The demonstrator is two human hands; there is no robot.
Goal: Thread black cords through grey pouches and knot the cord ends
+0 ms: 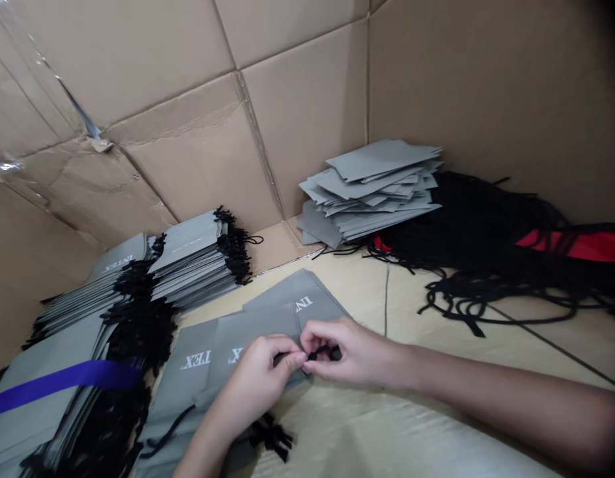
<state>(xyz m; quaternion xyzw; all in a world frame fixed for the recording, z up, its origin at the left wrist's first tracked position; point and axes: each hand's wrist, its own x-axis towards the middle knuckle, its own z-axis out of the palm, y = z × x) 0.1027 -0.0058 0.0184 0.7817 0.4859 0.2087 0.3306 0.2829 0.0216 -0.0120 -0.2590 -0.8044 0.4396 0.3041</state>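
Head view: I see my left hand (252, 388) and right hand (350, 352) meeting near the lower middle of the frame, both clenched in tight fingertip pinches on a short black cord (320, 353). The cord belongs, as far as I can tell, to the gray drawstring bags (252, 338) printed in white lettering, which lie fanned out under my hands. Exactly where it enters the bag is hidden by my fingers. For clean work, I'd keep the pinches close together and hold the bag flat so the cord doesn't twist. At the left of the frame sit stacked bags (192, 255) with black cords bunched along one edge, crossed by a purple strap (63, 380). At the upper right lie a loose pile of gray bag panels (372, 189) and a tangled mass of black cords (487, 229) beside red fabric (571, 243).
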